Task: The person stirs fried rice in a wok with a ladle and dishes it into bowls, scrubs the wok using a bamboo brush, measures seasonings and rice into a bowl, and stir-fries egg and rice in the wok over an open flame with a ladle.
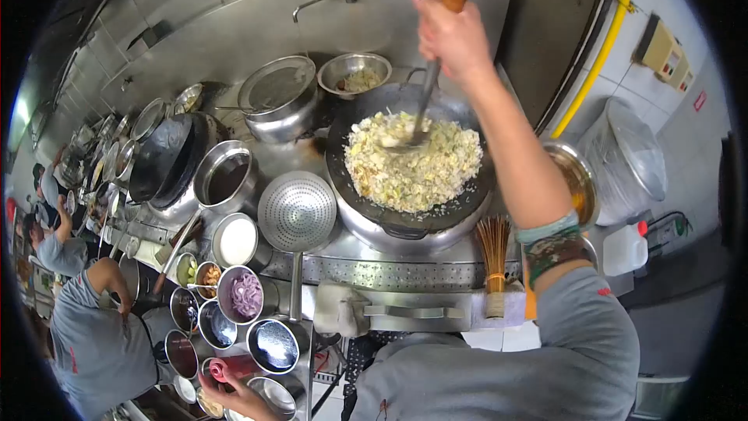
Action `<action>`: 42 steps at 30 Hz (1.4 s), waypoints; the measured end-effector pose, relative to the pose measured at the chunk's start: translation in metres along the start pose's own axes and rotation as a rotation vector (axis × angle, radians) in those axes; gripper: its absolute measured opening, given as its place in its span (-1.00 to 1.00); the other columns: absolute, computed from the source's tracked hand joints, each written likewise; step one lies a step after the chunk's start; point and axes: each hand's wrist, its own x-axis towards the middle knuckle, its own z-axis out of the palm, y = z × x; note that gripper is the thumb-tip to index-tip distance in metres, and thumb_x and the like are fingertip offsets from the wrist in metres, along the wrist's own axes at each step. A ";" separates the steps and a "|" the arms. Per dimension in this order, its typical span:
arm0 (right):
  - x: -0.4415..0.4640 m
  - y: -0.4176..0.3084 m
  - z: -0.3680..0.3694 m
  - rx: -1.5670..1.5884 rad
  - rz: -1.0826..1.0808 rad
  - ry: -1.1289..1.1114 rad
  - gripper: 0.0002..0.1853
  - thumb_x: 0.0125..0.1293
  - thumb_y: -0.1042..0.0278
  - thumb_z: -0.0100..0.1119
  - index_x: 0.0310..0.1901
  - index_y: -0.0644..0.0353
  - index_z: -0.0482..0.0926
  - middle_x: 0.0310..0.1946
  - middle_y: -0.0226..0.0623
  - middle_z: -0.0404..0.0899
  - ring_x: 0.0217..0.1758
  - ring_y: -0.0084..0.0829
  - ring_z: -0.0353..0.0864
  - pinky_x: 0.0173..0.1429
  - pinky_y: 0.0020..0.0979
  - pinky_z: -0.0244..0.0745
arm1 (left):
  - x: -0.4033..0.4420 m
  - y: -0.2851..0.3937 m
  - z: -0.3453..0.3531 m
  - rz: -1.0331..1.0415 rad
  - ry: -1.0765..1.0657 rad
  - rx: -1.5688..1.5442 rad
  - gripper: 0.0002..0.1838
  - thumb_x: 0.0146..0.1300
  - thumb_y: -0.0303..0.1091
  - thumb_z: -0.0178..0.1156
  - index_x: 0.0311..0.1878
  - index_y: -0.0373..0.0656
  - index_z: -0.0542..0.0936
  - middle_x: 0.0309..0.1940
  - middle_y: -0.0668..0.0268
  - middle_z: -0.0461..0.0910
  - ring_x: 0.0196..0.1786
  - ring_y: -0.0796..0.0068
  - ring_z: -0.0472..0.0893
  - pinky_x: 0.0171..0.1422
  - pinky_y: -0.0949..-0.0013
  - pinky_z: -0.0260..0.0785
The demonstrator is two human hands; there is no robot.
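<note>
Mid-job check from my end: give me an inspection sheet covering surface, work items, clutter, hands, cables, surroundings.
Surface: shiny steel counter, brown staining near the wok.
Job's things: pale, chopped rice-like mixture in a round black metal wok; long steel utensil with orange-brown wooden handle in it.
Clutter: round silver perforated ladle; brown bundled-stick brush.
Hands: right hand grips the utensil; left hand at a red bottle, grip unclear.
Cables: dark cable or hose by a white plastic jug.
Surroundings: yellow pipe; grey-shirted co-worker at picture left.
</note>
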 end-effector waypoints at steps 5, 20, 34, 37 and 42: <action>0.036 0.081 0.031 -0.233 -0.007 -0.114 -0.60 0.27 0.14 0.18 -0.64 0.07 0.30 -0.82 -0.53 0.24 -0.80 -0.62 0.22 -0.70 -0.47 0.10 | -0.011 -0.141 0.031 -0.125 0.098 0.302 -0.02 0.15 0.09 0.29 0.31 -0.58 0.11 0.29 -0.25 0.20 0.35 -0.04 0.26 0.46 0.17 0.03; 0.008 -0.002 0.001 0.009 0.159 -0.155 -0.58 0.30 0.11 0.17 -0.66 0.07 0.34 -0.77 -0.51 0.35 -0.76 -0.60 0.24 -0.66 -0.46 0.19 | 0.012 -0.098 0.040 -0.218 0.033 0.158 -0.27 -0.08 -0.10 0.48 0.15 -0.26 0.46 0.03 0.09 0.56 0.04 0.21 0.56 0.17 0.29 0.34; -0.030 0.057 -0.104 0.108 0.051 0.108 -0.66 0.28 0.22 0.18 -0.54 0.04 0.26 -0.79 -0.59 0.15 -0.81 -0.65 0.11 -0.72 -0.52 -0.01 | 0.063 0.106 0.011 0.136 -0.603 -0.891 -0.08 -0.33 -0.40 0.35 0.28 -0.34 0.30 0.12 0.11 0.40 0.17 0.25 0.42 0.27 0.25 0.26; -0.021 0.061 -0.101 0.244 0.126 0.067 -0.63 0.28 0.21 0.19 -0.57 0.01 0.22 -0.81 -0.61 0.08 -0.83 -0.65 0.06 -0.72 -0.51 -0.06 | 0.061 0.177 0.035 0.386 -0.932 -0.616 -0.13 -0.23 -0.30 0.46 0.24 -0.33 0.34 0.03 0.05 0.52 0.06 0.30 0.53 0.23 0.27 0.32; -0.036 0.002 -0.126 0.123 0.161 0.112 -0.63 0.29 0.23 0.17 -0.60 -0.01 0.24 -0.81 -0.62 0.14 -0.82 -0.66 0.09 -0.72 -0.52 -0.01 | 0.044 0.246 0.079 0.568 -1.086 -0.482 -0.14 -0.20 -0.18 0.49 0.24 -0.25 0.39 -0.01 0.01 0.57 0.02 0.09 0.60 0.12 0.22 0.42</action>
